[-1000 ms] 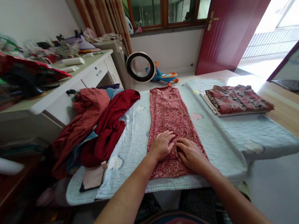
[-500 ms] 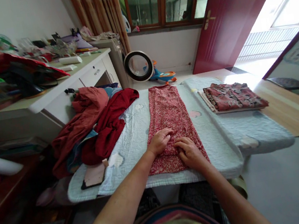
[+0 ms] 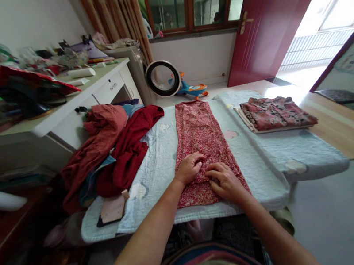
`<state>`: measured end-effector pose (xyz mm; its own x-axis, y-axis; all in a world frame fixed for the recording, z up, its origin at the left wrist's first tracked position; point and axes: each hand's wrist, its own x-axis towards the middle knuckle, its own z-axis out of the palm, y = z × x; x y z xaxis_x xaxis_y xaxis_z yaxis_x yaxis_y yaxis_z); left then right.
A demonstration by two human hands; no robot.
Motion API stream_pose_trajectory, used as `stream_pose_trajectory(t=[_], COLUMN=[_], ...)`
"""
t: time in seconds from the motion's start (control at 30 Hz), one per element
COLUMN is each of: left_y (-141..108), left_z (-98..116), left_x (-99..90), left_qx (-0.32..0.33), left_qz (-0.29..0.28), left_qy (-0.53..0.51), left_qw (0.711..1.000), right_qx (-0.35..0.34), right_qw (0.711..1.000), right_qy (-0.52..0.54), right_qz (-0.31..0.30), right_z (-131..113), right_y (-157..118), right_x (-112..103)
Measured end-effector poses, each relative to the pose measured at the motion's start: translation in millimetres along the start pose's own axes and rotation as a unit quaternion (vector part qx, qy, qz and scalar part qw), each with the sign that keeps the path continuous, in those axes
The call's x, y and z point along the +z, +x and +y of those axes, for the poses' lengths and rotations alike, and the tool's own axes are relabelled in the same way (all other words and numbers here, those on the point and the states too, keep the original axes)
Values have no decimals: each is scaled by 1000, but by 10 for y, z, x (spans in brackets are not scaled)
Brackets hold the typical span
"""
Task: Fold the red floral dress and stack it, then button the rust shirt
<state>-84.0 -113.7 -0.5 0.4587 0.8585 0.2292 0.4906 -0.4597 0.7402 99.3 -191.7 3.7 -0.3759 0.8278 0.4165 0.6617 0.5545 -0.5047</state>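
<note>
A red garment with a fine pale floral print (image 3: 197, 124) lies lengthwise on the light blue quilted cover, folded into a long narrow strip. A crease crosses it near its close end. On its lower part rests my left hand (image 3: 190, 168), fingers extended to the right and lying on the cloth. Just right of it, my right hand (image 3: 226, 180) touches the same garment, its fingers bent loosely and the thumb apart from them. The fabric right under both palms is hidden.
Dark red and rust-coloured clothes (image 3: 121, 163) are heaped at the left of the quilted cover (image 3: 260, 173). Near them lies a pink phone-like object (image 3: 112, 208). Folded patterned clothes (image 3: 277, 112) sit at the right. A cluttered white desk (image 3: 114, 77) stands at the left.
The camera view has shifted slightly. Both hands stay at nearly the same spot on the red floral garment, with only slight finger movement.
</note>
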Motion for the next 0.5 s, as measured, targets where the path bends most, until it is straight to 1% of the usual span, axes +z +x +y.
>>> stream_pose_trajectory(t=[0.2,0.33,0.5], left_y=[-5,-9,-38], left_z=[2,1,17], left_x=[5,19,50], left_qx=[16,25,42], left_qz=[4,5,-11], left_qy=[14,44,117], left_qw=[1000,999,992], right_qx=[20,8,9], right_qw=[999,1000,1000], right_qy=[48,25,6], right_qz=[6,7,26], right_z=[-32,-42,-34], right_y=[5,-12,-22], right_x=[-50,-38,-7])
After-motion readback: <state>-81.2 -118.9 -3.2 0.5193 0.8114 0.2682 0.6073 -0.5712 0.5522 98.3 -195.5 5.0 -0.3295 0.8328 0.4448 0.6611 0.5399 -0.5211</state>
